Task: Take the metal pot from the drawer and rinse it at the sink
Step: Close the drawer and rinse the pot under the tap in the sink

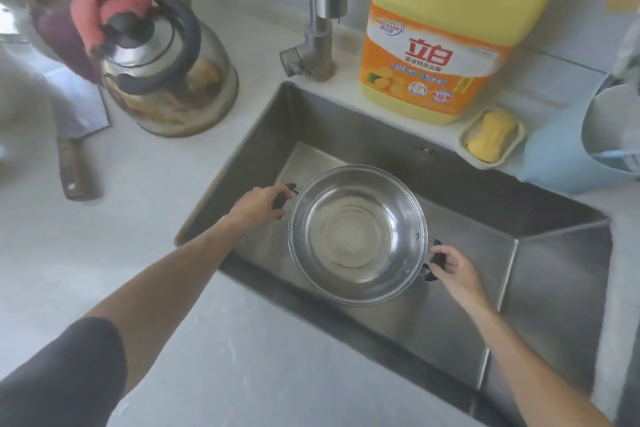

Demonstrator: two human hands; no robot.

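Note:
The metal pot [356, 236] is round and shiny, with two black side handles, and sits inside the steel sink [561, 253], mouth up. A little water seems to lie in its bottom. My left hand [258, 206] grips the pot's left handle. On the opposite side my right hand [455, 269] holds the right handle. The faucet [323, 7] rises behind the sink; no water stream shows.
A steel kettle [169, 80] with a pink cloth [107, 7] on it stands on the counter at left, beside a cleaver [76, 149]. A yellow detergent jug [446, 35], a soap dish [491, 137] and a blue basin [568, 156] line the sink's back and right.

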